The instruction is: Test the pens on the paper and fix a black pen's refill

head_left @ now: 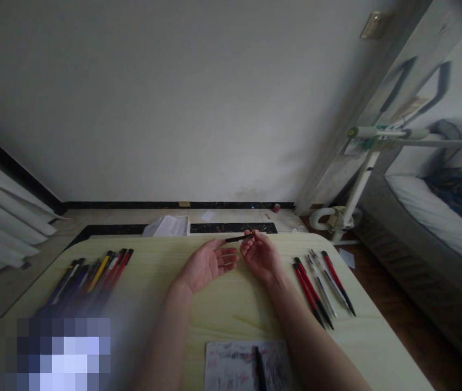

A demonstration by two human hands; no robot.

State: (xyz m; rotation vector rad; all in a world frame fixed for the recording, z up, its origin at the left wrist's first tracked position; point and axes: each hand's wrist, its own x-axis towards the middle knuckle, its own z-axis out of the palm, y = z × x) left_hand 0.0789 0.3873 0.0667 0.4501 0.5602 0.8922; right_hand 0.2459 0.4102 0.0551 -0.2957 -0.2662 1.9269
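My right hand (262,258) pinches a slim black pen (237,238) between its fingertips, above the far part of the table (214,320). The pen lies almost level and points left. Its left end comes close to the thumb of my left hand (202,266); whether they touch I cannot tell. That left hand is palm up, its fingers loosely stretched out. Nearer to me, a scribbled sheet of paper (226,369) lies between my forearms with a dark pen (260,366) on it.
To the right lie several red-and-black pens (337,279) and clear pens (324,288). A row of mixed pens (96,271), partly blurred, occupies the table's left side. Behind are a pale wall (198,108) and papers (168,225); exercise equipment (361,182) stands right.
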